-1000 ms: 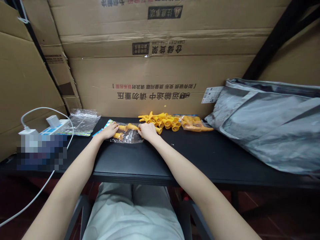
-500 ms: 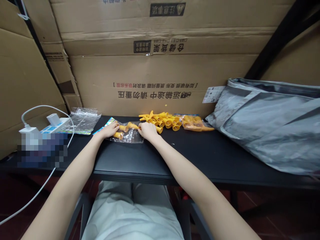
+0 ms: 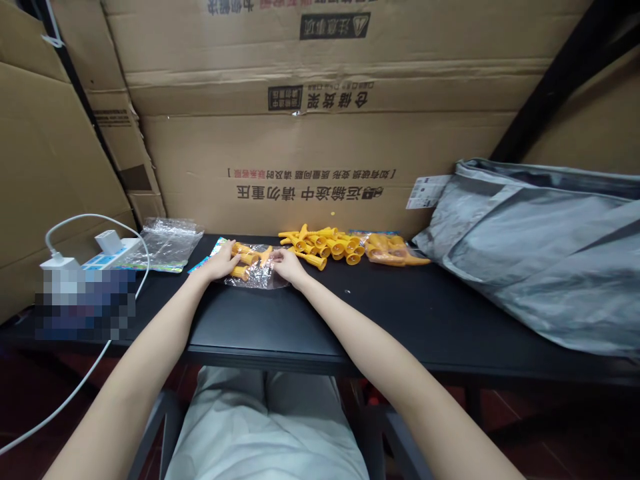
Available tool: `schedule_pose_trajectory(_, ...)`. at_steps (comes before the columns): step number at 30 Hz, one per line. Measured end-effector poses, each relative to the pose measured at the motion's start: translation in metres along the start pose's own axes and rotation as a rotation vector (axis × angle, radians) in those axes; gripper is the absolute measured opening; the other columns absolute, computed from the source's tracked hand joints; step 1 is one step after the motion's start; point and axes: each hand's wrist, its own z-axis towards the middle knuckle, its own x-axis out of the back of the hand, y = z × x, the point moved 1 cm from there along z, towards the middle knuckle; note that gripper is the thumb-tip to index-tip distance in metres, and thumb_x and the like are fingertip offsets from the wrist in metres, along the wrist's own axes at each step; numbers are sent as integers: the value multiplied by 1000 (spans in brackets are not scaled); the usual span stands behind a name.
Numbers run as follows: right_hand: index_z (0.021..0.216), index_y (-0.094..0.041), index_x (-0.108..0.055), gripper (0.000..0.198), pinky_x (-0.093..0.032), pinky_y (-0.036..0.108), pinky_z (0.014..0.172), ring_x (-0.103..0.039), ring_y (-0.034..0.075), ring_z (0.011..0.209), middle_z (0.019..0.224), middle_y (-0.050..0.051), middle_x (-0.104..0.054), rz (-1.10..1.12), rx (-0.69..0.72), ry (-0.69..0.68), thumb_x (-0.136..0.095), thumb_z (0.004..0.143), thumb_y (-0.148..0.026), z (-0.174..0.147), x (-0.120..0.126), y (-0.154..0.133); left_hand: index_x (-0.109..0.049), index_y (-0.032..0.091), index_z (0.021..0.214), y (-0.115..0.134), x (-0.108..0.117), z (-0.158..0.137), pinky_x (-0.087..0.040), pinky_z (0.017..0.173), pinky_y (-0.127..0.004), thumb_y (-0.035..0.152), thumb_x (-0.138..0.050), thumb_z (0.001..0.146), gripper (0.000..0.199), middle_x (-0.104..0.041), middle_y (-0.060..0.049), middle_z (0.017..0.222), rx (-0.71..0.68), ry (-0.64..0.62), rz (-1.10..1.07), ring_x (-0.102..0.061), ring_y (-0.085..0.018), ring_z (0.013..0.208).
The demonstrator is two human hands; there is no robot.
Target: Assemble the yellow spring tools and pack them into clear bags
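Clear bag [image 3: 257, 283] of yellow pieces [image 3: 244, 258] is pinched by left hand [image 3: 221, 262]; grip of right hand [image 3: 290, 266] at its edge cannot be told.

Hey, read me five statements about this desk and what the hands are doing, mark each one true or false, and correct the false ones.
1. The left hand is on a clear bag. True.
2. The right hand is touching the gray bag. False: it is at the right end of the clear bag.
3. A heap of yellow-orange pieces lies on the black table. True.
4. The heap is to the left of the clear bag. False: it is to the right of it.
5. The gray bag is to the right of the heap. True.
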Motion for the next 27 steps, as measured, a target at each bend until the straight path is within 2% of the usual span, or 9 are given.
schedule_pose_trajectory(4, 109, -13, -65, 41, -50, 29, 91, -65, 17, 103, 114, 11, -68, 44, 42, -84, -55, 72, 0, -1, -1, -2, -32, 9, 138, 1, 1, 0, -19, 115, -36, 44, -37, 87, 61, -30, -19, 151, -1, -2, 10, -23, -24, 142)
schedule_pose_trajectory(7, 121, -15, -61, 50, -47, 29, 95, -61, 16, 112, 124, 10, -63, -46, 88, -153, -51, 74, 0, -3, 0, -4, -35, 11, 134, 0, 0, 1, -21, 114, -38, 42, -39, 87, 56, -34, -19, 148, 13, 31, 4, -27, -25, 141)
schedule_pose_trajectory(10, 124, -18, -60, 53, -46, 27, 96, -60, 16, 113, 125, 6, -63, -206, 198, -173, -49, 75, -2, -5, 7, -9, -39, 11, 126, -2, -1, 2, -32, 107, -42, 43, -42, 86, 51, -45, -21, 137, 36, 59, -33, -42, -27, 130)
schedule_pose_trajectory(12, 118, -20, -64, 48, -45, 28, 97, -60, 16, 111, 120, 5, -65, -374, 242, -124, -47, 76, -3, -7, 16, -14, -45, 13, 114, -2, -1, 2, -40, 99, -41, 43, -44, 85, 42, -55, -17, 121, 46, 54, -49, -53, -26, 115)
schedule_pose_trajectory(15, 105, -16, -68, 37, -45, 34, 95, -59, 21, 109, 113, 10, -66, -627, 188, 56, -42, 81, -5, -10, 36, -23, -48, 18, 92, -3, 0, 3, -45, 89, -39, 42, -47, 84, 26, -58, -11, 100, 48, 51, -44, -58, -23, 96)
schedule_pose_trajectory(17, 103, -13, -67, 32, -44, 38, 94, -57, 26, 110, 112, 15, -65, -758, 143, 171, -42, 83, -7, -13, 50, -29, -47, 19, 84, -4, 0, 5, -45, 86, -39, 40, -48, 84, 22, -57, -9, 95, 52, 72, -26, -56, -22, 92)
schedule_pose_trajectory(19, 105, -11, -65, 30, -43, 41, 92, -57, 29, 111, 112, 18, -64, -873, 85, 212, -44, 84, -11, -15, 61, -31, -46, 19, 82, -6, 0, 6, -45, 85, -38, 39, -47, 84, 20, -57, -9, 95, 60, 92, 4, -56, -21, 91)
schedule_pose_trajectory(23, 106, -11, -65, 28, -44, 41, 89, -58, 31, 109, 112, 19, -65, -1013, 11, 102, -48, 83, -15, -16, 69, -26, -47, 20, 81, -16, 2, 8, -45, 84, -37, 39, -46, 85, 20, -57, -9, 93, 109, 119, 40, -56, -22, 92)
schedule_pose_trajectory(27, 102, -16, -65, 25, -46, 37, 83, -61, 28, 103, 109, 14, -67, -952, 14, -41, -49, 83, -21, -14, 64, -20, -48, 20, 82, -25, 5, 8, -45, 86, -37, 36, -45, 85, 17, -59, -9, 93, 144, 153, 61, -57, -23, 97)
